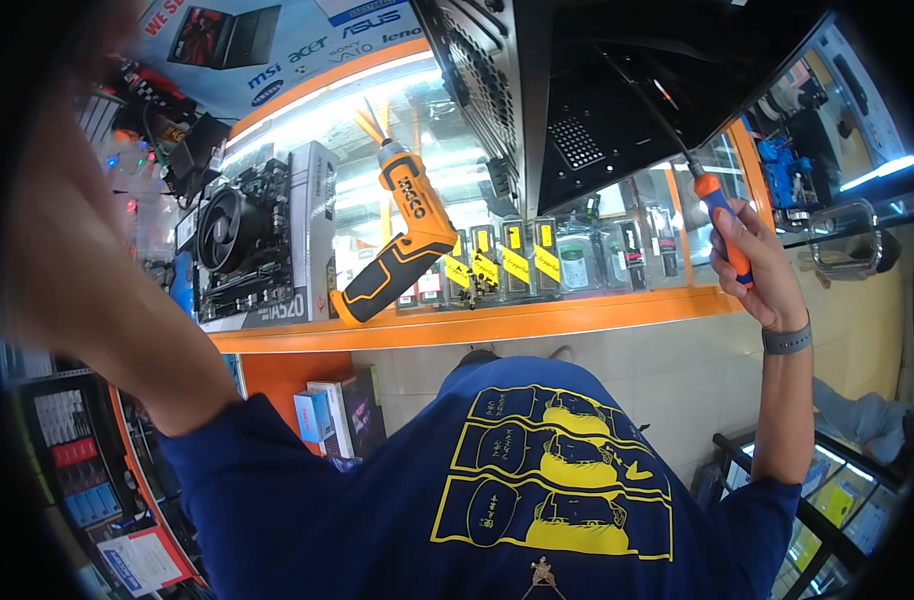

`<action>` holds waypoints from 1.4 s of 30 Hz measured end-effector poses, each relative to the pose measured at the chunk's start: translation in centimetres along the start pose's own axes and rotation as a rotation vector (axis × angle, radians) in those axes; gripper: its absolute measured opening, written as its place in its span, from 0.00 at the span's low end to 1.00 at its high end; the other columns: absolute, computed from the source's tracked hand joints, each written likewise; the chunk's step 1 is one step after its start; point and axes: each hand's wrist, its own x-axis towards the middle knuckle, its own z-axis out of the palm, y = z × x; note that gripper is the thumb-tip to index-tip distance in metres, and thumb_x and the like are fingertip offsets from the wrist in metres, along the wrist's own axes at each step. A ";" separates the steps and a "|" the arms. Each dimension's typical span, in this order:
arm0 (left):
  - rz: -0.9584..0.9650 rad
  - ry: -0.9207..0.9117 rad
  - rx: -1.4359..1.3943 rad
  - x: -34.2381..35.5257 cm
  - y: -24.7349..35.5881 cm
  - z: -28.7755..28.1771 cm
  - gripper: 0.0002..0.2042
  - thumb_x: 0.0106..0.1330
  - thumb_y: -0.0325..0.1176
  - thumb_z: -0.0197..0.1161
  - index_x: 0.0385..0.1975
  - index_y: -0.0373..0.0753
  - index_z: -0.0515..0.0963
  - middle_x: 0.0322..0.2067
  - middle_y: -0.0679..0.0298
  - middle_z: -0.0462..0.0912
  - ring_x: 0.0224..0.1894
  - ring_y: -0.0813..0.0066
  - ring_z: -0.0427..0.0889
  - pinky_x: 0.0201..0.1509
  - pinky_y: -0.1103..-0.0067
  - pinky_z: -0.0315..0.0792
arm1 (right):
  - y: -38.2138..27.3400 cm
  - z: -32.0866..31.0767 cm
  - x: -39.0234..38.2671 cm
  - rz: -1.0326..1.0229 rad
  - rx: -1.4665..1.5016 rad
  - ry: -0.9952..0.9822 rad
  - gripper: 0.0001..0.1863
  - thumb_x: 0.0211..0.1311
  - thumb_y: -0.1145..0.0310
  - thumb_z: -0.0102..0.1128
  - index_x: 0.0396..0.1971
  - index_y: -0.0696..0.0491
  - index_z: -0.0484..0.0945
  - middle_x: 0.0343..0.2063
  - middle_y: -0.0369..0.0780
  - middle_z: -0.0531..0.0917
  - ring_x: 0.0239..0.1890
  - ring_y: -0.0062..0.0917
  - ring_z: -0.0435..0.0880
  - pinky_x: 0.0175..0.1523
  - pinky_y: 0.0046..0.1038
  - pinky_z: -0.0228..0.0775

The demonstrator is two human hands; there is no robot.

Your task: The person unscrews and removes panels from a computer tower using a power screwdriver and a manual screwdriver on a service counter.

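My right hand (pixel 755 255) is closed around the orange and blue handle of a screwdriver (pixel 712 195). Its long shaft slants up and left over the dark inside of a black computer case (pixel 597 165); I cannot make out where the tip ends. On the left, my bare left arm (pixel 127 300) bends upward close to the camera, blurred, and its hand lies outside the picture. An orange and black cordless screwdriver (pixel 409 225) rests on the glass counter left of the case. Small dark screws (pixel 474 287) lie beside its handle.
A motherboard with a round black cooler fan (pixel 227 232) lies on a grey box (pixel 312 215) at the left. The glass counter has an orange front edge (pixel 537 318); packaged memory modules (pixel 517 258) show beneath. Blue tools (pixel 785 170) sit beyond the case, at right.
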 end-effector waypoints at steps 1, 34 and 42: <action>-0.043 -0.091 -0.024 -1.8 0.5 0.7 0.16 0.56 0.28 0.72 0.45 0.36 0.81 0.32 0.63 0.83 0.33 0.76 0.80 0.40 0.78 0.69 | 0.2 -0.6 0.2 -0.024 -0.044 -0.019 0.20 0.72 0.53 0.58 0.45 0.56 0.72 0.28 0.36 0.76 0.18 0.14 0.72 0.16 0.13 0.61; -0.421 -0.429 0.370 -22.0 0.0 13.3 0.04 0.62 0.34 0.63 0.30 0.42 0.80 0.30 0.66 0.77 0.38 0.70 0.80 0.42 0.70 0.66 | 1.5 -2.1 1.0 0.043 0.131 -0.113 0.14 0.76 0.60 0.51 0.52 0.53 0.72 0.27 0.32 0.75 0.20 0.11 0.70 0.16 0.12 0.57; -0.551 -0.260 0.059 -22.0 -0.1 11.4 0.05 0.59 0.31 0.67 0.30 0.41 0.77 0.30 0.64 0.80 0.35 0.65 0.82 0.39 0.69 0.72 | 2.7 -3.6 2.1 -0.126 0.039 0.025 0.13 0.73 0.62 0.57 0.50 0.52 0.73 0.30 0.33 0.77 0.24 0.14 0.73 0.19 0.13 0.58</action>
